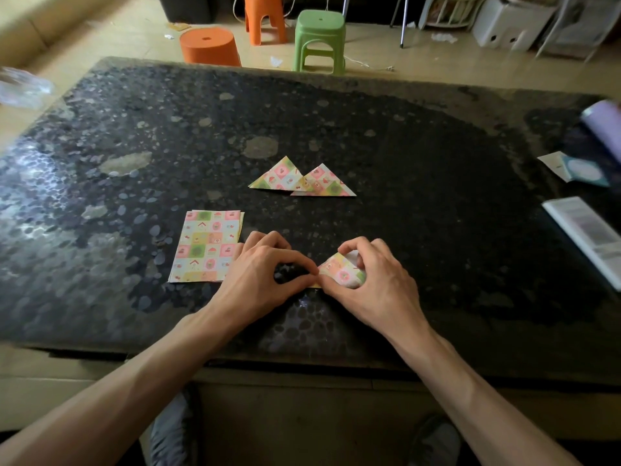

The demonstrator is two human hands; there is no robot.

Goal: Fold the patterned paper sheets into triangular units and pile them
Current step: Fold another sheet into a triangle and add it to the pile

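A small, partly folded piece of pastel checked paper (340, 271) lies on the dark speckled stone bench (420, 203), close to its near edge and a little right of centre. Its long edge runs left to right on the near side, and its peak points away from the person. The left hand (265, 269), fingers curled, pinches the piece's left corner between thumb and forefinger. The right hand (371, 275) arches over the right half, fingers curled round the far side and thumb on the near edge, so that half is mostly hidden.

Just left of the left hand lies a stack of flat square patterned sheets (205, 247), slightly askew, its right edge meeting the knuckles. Farther from the person, two finished paper triangles (302, 179) sit side by side. Their long edges run left to right and their peaks point away, and the right one overlaps the left one's corner.

Bare bench separates the hands from these triangles and spreads wide to the left and far side. At the right edge lie a white printed booklet (586, 232), a pale card (568, 169) and a lilac cylinder (603, 124).
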